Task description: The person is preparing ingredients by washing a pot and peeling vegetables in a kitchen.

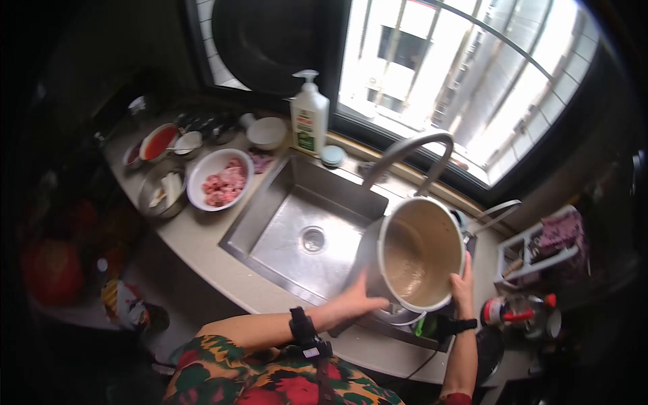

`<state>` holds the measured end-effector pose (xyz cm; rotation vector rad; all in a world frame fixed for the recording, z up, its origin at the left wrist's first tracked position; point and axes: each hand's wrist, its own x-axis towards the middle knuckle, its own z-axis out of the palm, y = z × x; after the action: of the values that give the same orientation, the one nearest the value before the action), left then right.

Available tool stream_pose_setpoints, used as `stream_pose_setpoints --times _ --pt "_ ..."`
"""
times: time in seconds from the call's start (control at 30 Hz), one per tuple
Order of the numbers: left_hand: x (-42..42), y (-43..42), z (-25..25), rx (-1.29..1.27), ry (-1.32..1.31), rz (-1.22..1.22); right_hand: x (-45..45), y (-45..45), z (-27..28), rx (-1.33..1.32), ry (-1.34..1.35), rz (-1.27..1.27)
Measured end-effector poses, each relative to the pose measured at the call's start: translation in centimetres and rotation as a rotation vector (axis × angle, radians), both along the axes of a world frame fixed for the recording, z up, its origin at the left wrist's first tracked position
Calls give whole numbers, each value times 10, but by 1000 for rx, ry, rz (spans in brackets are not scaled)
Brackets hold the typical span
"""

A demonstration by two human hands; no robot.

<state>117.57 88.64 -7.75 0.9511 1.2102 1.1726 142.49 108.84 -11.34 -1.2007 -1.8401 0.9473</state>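
Observation:
A large round pot (413, 253) with a pale rim is held tilted over the right part of the steel sink (273, 229), and its inside shows. My left hand (356, 302) holds the pot's near left side, thumb toward the rim. On the pot's right side, my right hand (462, 287) grips near the rim. The curved faucet (405, 145) stands just behind the pot. The left sink basin with its round drain shows beside the pot. Part of the area beneath the pot is hidden by it.
Left of the sink are a white bowl of raw meat (219, 180), a glass bowl (162, 190), a red-filled bowl (159, 142) and a small white bowl (266, 133). A pump bottle (310, 115) stands behind the sink. At the right are a white rack (523, 250) and a red-capped bottle (516, 309).

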Motion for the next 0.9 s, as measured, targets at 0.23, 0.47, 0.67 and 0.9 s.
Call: stream_pose_setpoints --times 0.23,0.47,0.67,0.9 --pt "-9 -47 38 -408 -262 -195 -5 -2 4 -133 115 56" --pt "1 -47 20 -360 -421 -162 4 -5 -17 -56 54 -87" --pt "-11 -45 17 -355 -510 -199 -17 -37 4 -376 562 -103" --pt "-14 -33 23 -306 -439 -174 -22 -42 16 -388 527 -128"
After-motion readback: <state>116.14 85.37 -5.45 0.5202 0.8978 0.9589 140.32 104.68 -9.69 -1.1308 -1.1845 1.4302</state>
